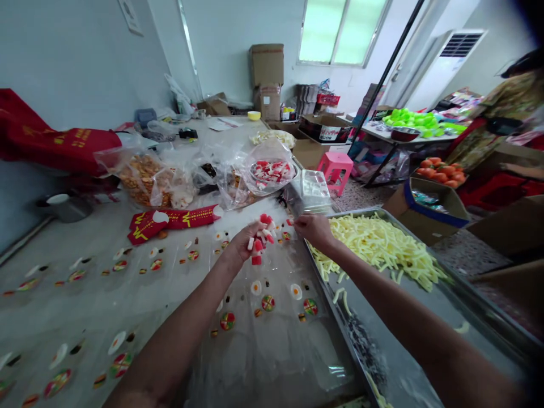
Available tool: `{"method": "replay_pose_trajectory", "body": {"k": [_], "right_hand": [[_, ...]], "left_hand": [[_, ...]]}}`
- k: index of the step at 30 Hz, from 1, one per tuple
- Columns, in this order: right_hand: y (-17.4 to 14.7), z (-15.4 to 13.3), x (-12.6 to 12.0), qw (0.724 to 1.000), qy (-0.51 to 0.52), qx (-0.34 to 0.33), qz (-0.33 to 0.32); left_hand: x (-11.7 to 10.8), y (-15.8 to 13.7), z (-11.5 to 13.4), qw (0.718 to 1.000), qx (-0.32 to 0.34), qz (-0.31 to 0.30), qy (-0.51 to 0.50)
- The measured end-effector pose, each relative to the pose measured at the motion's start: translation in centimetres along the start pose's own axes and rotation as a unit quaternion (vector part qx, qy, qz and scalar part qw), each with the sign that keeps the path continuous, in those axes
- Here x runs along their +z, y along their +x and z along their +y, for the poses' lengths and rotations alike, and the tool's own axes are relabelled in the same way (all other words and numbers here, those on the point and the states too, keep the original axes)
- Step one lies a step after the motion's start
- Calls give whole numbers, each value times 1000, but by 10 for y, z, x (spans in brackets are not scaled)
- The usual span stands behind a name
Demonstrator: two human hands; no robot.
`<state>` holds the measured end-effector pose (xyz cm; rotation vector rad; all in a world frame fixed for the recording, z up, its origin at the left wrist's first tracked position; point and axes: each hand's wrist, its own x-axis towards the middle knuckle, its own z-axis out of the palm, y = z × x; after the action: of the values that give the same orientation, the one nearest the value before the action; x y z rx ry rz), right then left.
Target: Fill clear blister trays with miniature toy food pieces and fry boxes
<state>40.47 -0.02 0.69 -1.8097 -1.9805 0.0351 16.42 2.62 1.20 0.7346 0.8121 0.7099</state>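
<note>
My left hand is closed around a handful of small red-and-white pieces, some jutting out past the fingers. To its right, the fingers of my right hand are pinched, with one small red-and-white piece at their tips. Beneath both hands, clear plastic packs lie in rows on the table. Each shows small toy-like food shapes, such as a fried egg, a round red-and-green piece and a tiny burger. More red-and-white pieces fill an open plastic bag beyond my hands.
A metal tray of pale yellow fry-shaped strips stands at the right. Bags of brown pieces, red printed sleeves and stacked clear containers lie farther back. A pink stool, cartons and another person are beyond.
</note>
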Motion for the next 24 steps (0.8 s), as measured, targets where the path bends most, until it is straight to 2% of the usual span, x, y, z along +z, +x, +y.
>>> {"method": "replay_pose_trajectory", "body": {"k": [2,4,6,8,10,12,14,15,17,19,21,24], "right_hand": [[4,-3,9,991,-111,-54,-45],[5,-6,16,976,-177,-104,-77],[3,-7,21,966,-201,-134,-93],[-1,-6,24,967,-195,-136,-97],[-2,-4,24,974,-165,-118,-97],[-1,-5,21,989,-90,-82,-87],[4,-11,16,996,50,-29,-74],[7,-17,15,987,140,-1,-77],[13,-32,13,941,314,37,-122],[19,-47,13,882,434,56,-173],[26,-57,13,841,501,88,-185],[40,-59,13,793,564,163,-160]], "left_hand": [[-2,0,-2,1000,6,6,13],[-4,1,-4,999,12,17,24],[-6,1,-6,999,24,22,39],[-7,0,-7,998,33,23,53],[-9,0,-8,997,37,20,62],[-11,-1,-10,997,38,20,71],[-13,-2,-12,995,44,24,81],[-13,-2,-14,995,47,28,84],[-12,-3,-17,994,49,33,89],[-11,-6,-18,995,48,37,84],[-12,-10,-17,996,49,43,64],[-24,-20,-8,996,43,69,21]]}}
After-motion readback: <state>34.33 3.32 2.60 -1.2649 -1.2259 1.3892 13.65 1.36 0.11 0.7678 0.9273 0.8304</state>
